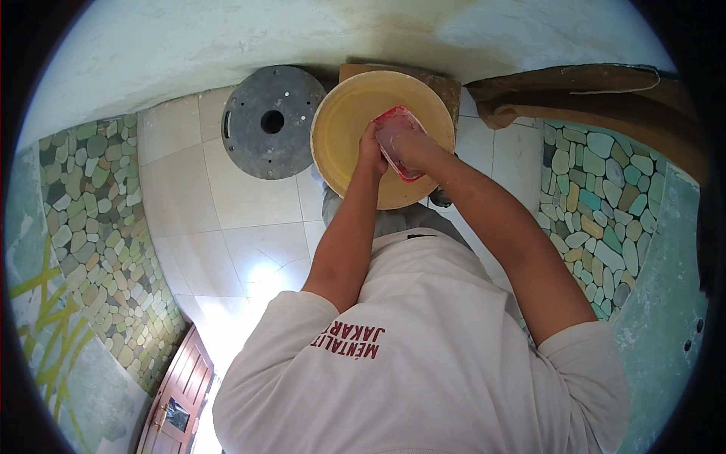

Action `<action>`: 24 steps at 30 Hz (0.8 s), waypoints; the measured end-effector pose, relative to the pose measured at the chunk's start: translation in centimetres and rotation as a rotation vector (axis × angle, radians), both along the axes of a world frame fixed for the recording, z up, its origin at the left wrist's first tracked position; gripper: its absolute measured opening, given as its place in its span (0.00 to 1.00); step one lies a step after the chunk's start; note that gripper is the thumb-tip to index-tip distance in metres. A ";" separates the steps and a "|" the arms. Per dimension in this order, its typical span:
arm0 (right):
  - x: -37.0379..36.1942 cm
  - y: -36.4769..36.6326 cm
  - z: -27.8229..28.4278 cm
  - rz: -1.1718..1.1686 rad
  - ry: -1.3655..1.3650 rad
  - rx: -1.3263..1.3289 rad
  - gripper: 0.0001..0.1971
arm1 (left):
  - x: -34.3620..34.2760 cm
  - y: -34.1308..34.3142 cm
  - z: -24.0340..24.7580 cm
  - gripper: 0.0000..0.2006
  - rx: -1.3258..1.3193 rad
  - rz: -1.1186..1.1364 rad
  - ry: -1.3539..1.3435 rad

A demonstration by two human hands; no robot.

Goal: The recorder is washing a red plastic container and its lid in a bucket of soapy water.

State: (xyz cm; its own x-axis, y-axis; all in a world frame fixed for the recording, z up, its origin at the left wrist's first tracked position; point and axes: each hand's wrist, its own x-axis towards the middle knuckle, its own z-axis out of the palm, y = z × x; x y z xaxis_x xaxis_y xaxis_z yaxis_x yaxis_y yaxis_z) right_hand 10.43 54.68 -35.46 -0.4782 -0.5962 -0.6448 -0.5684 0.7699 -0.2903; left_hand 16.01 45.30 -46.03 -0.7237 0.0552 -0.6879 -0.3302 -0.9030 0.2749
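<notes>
- Gripping the left long side of a red tray (392,123), the left hand (370,147) has its fingers closed on the edge near the far end.
- The right hand (414,150) reaches over the tray's right side, down into it; its fingertips are hidden, so I cannot tell whether they are spread or pinching something.
- The tray lies within the round outline of a yellow tub (335,136), right of its middle; whether it rests inside or is held above cannot be told.
- Its long axis runs away from the body, the far end leaning left, so the left hand is beside it and the right hand across it.
- Both hands touch the tray or overlap it, neither clearly nearer.
- A dark round disc (246,132) lies left of the tub, a brown board (448,92) behind it.
</notes>
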 end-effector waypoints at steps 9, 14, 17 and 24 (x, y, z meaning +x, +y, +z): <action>-0.3 -0.3 -1.0 -0.004 0.121 -0.092 0.11 | 0.4 0.7 1.5 0.23 0.047 -0.020 -0.013; -0.1 0.0 -1.2 -0.029 0.021 -0.200 0.12 | 0.4 0.7 2.5 0.25 0.045 -0.065 -0.014; -0.4 -0.4 -0.5 -0.120 0.143 -0.126 0.08 | 0.4 0.7 2.6 0.27 0.029 -0.096 -0.008; -2.5 2.3 3.2 -0.319 0.209 -0.397 0.09 | 1.0 0.7 0.9 0.31 -0.155 -0.198 -0.235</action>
State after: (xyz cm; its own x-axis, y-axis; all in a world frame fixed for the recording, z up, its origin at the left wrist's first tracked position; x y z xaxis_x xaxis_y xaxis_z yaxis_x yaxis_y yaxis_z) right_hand 7.92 56.96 -32.23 -0.7691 -0.5787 -0.2713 -0.4013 0.7677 -0.4997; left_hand 17.01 46.00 -45.10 -0.5304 0.0607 -0.8456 -0.5657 -0.7682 0.2997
